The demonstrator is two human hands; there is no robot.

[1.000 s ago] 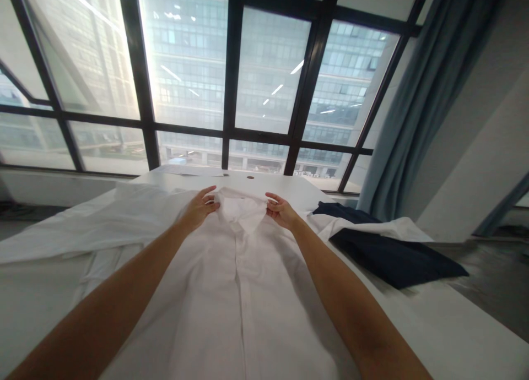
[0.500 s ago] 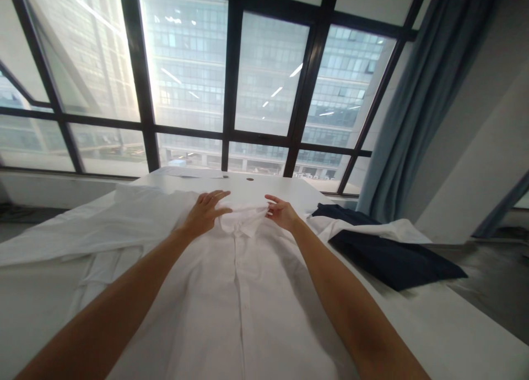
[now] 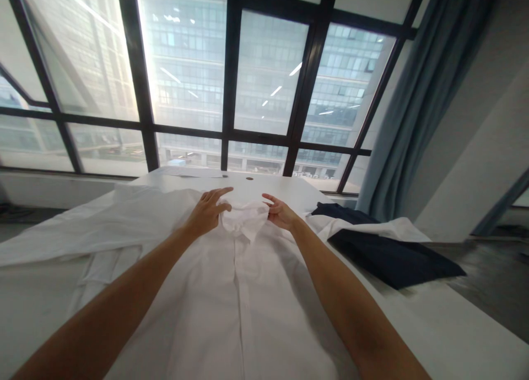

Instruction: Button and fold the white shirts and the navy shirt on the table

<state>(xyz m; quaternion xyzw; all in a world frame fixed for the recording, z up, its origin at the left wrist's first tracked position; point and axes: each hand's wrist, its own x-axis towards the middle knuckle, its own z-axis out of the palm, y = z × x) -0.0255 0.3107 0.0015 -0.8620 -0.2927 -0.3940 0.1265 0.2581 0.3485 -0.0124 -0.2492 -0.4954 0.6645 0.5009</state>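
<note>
The white shirt [image 3: 206, 303] lay spread out, but its collar [image 3: 247, 217] stood crumpled — the left hand [image 3: 204, 213] touched one side, half open, and the right hand [image 3: 283, 213] loosely pinched the other.

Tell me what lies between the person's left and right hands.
The collar of the white shirt lies between the left hand and right hand, as the head view shows.

Shirt [image 3: 243, 292] hem past bottom edge.
</note>
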